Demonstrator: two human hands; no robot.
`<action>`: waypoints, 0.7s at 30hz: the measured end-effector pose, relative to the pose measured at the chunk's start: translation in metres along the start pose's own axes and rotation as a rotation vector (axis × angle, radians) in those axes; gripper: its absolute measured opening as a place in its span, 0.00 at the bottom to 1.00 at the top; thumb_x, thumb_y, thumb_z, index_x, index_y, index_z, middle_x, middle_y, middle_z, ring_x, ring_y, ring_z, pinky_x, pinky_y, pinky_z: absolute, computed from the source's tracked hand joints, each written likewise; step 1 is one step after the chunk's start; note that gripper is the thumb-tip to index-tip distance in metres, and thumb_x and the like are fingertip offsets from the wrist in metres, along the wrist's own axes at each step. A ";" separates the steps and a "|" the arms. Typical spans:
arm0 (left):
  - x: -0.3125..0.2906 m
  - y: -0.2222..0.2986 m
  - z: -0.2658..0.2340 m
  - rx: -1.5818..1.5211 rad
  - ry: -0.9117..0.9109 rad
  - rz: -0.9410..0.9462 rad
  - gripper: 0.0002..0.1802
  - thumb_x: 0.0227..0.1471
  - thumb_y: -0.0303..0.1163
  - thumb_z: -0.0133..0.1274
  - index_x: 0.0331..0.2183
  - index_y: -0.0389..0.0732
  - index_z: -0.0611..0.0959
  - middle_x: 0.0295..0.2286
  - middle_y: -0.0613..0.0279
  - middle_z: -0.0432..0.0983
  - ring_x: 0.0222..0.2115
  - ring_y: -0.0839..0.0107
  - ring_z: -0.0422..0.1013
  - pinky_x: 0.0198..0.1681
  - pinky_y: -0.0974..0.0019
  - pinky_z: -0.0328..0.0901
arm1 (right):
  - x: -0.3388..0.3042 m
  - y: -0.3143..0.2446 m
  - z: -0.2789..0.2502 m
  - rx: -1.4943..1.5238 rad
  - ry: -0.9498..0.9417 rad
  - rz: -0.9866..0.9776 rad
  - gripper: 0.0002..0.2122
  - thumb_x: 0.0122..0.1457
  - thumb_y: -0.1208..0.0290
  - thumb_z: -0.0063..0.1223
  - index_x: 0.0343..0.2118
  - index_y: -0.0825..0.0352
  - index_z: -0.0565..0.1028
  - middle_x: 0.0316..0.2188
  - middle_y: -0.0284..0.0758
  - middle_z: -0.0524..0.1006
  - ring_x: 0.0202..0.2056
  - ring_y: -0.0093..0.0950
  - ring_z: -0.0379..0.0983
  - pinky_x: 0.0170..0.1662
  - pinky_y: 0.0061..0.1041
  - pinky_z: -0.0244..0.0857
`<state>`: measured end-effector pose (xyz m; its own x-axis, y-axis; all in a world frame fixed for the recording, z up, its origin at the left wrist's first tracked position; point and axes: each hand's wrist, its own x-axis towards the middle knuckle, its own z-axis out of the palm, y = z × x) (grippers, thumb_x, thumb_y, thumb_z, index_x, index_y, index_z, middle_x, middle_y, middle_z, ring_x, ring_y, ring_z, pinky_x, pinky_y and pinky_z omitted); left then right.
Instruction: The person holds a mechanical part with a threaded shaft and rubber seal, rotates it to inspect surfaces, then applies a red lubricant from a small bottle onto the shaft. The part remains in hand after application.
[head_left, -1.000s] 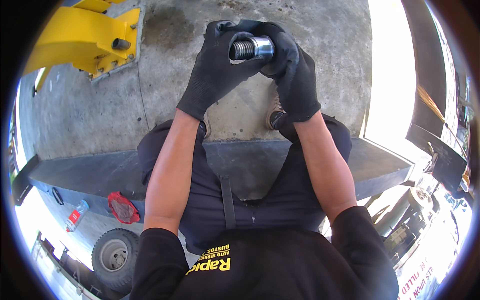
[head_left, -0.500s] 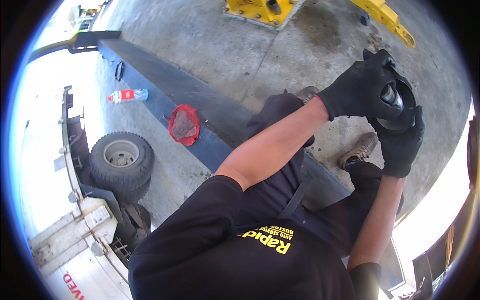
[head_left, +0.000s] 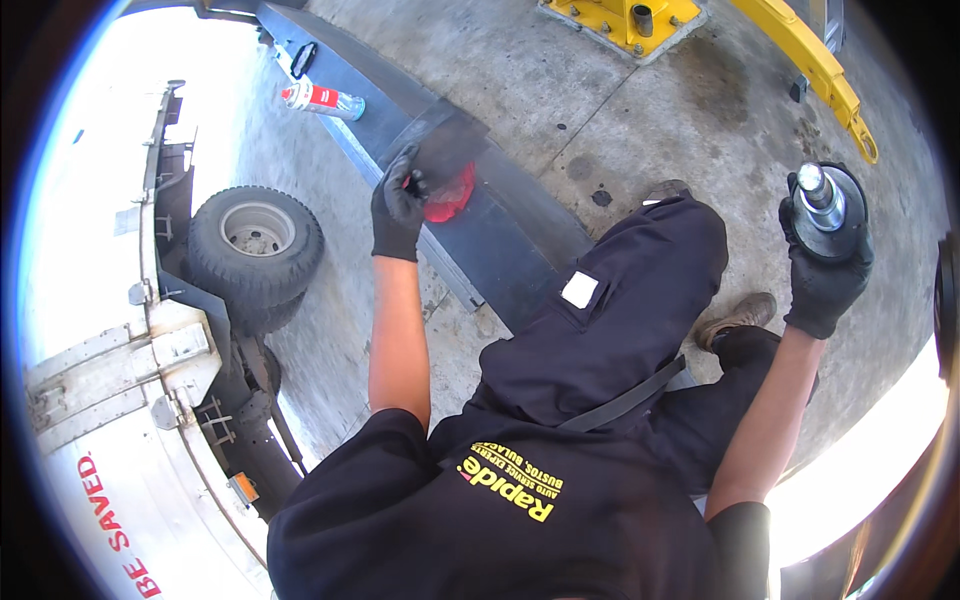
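Note:
My right hand [head_left: 828, 275], in a black glove, is closed around a round black metal part with a shiny silver stub [head_left: 821, 200] standing up from its middle. On the left, my gloved left hand [head_left: 398, 205] is over the dark blue steel beam [head_left: 525, 250]. A thin dark sheet [head_left: 445, 140], smeared by motion, is at its fingertips and seems pinched there. Partly behind the sheet lies a red cloth [head_left: 452, 197] on the beam.
A clear bottle with a red and white label [head_left: 322, 100] lies farther along the beam, near a small black object [head_left: 303, 60]. A yellow bolted base [head_left: 620, 25] and a yellow arm [head_left: 810, 65] stand at the back. Left are a tyre [head_left: 257, 235] and a white truck body [head_left: 130, 400].
My left hand has left the metal part and swung left to the red cloth, where the dark sheet now shows. My right hand keeps hold of the part. The view has shifted.

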<state>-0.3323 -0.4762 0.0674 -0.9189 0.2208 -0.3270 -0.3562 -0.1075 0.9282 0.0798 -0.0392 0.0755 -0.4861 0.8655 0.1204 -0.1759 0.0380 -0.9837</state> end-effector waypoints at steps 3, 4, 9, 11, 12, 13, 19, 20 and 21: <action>0.043 -0.002 -0.102 -0.254 0.092 0.041 0.26 0.70 0.28 0.54 0.66 0.39 0.77 0.42 0.67 0.78 0.35 0.79 0.73 0.37 0.72 0.71 | 0.009 0.001 -0.009 0.732 0.049 0.324 0.34 0.66 0.55 0.53 0.71 0.70 0.66 0.69 0.50 0.69 0.68 0.53 0.68 0.68 0.64 0.66; 0.057 0.001 -0.102 -0.316 0.003 0.130 0.27 0.70 0.26 0.53 0.67 0.40 0.76 0.44 0.65 0.79 0.36 0.78 0.74 0.39 0.72 0.73 | 0.007 0.000 -0.009 0.720 0.083 0.323 0.35 0.65 0.55 0.53 0.71 0.70 0.65 0.69 0.51 0.69 0.69 0.55 0.67 0.68 0.65 0.65; 0.137 0.001 -0.181 -0.037 0.125 0.233 0.28 0.69 0.20 0.45 0.67 0.43 0.77 0.49 0.60 0.78 0.37 0.73 0.76 0.37 0.71 0.75 | 0.011 0.023 -0.001 0.879 0.037 0.403 0.39 0.63 0.55 0.54 0.73 0.73 0.61 0.69 0.58 0.66 0.71 0.62 0.61 0.68 0.66 0.63; 0.159 -0.033 -0.147 0.006 0.235 0.097 0.29 0.65 0.19 0.43 0.65 0.44 0.80 0.43 0.59 0.81 0.34 0.71 0.77 0.34 0.69 0.75 | 0.011 0.025 -0.008 0.849 0.076 0.381 0.39 0.63 0.56 0.54 0.73 0.74 0.60 0.69 0.61 0.65 0.70 0.63 0.61 0.68 0.66 0.63; 0.161 -0.037 -0.152 0.041 0.274 0.109 0.28 0.66 0.21 0.44 0.63 0.46 0.82 0.42 0.59 0.82 0.34 0.72 0.77 0.33 0.68 0.76 | 0.011 0.027 -0.006 0.841 0.082 0.386 0.39 0.63 0.56 0.54 0.73 0.74 0.60 0.69 0.61 0.65 0.70 0.63 0.61 0.67 0.66 0.63; 0.163 -0.039 -0.158 0.077 0.316 0.122 0.27 0.66 0.22 0.46 0.62 0.47 0.84 0.40 0.59 0.82 0.33 0.72 0.77 0.32 0.68 0.76 | 0.010 0.029 -0.005 0.835 0.083 0.389 0.37 0.64 0.56 0.54 0.72 0.73 0.62 0.68 0.60 0.66 0.69 0.62 0.62 0.67 0.66 0.64; 0.172 -0.013 -0.162 0.751 0.361 0.125 0.20 0.63 0.36 0.58 0.55 0.53 0.90 0.45 0.57 0.83 0.37 0.67 0.80 0.39 0.59 0.79 | 0.010 0.036 0.008 0.763 0.127 0.402 0.29 0.67 0.58 0.53 0.67 0.70 0.71 0.64 0.55 0.72 0.65 0.59 0.67 0.64 0.63 0.68; 0.167 -0.007 -0.166 1.010 0.463 0.226 0.20 0.62 0.39 0.60 0.54 0.54 0.90 0.48 0.55 0.82 0.40 0.63 0.81 0.43 0.57 0.78 | 0.011 0.039 0.012 0.760 0.121 0.413 0.29 0.67 0.58 0.53 0.67 0.70 0.71 0.64 0.55 0.72 0.65 0.59 0.68 0.63 0.63 0.68; 0.163 -0.009 -0.160 1.264 0.550 0.323 0.20 0.61 0.42 0.62 0.54 0.54 0.91 0.51 0.53 0.80 0.42 0.60 0.81 0.46 0.54 0.77 | 0.011 0.042 0.013 0.778 0.110 0.428 0.29 0.67 0.58 0.54 0.67 0.70 0.71 0.64 0.55 0.72 0.64 0.58 0.68 0.63 0.63 0.69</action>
<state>-0.5062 -0.5943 -0.0230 -0.9818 -0.0782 0.1729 -0.0007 0.9125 0.4091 0.0562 -0.0343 0.0371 -0.5654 0.7725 -0.2892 -0.5488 -0.6141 -0.5672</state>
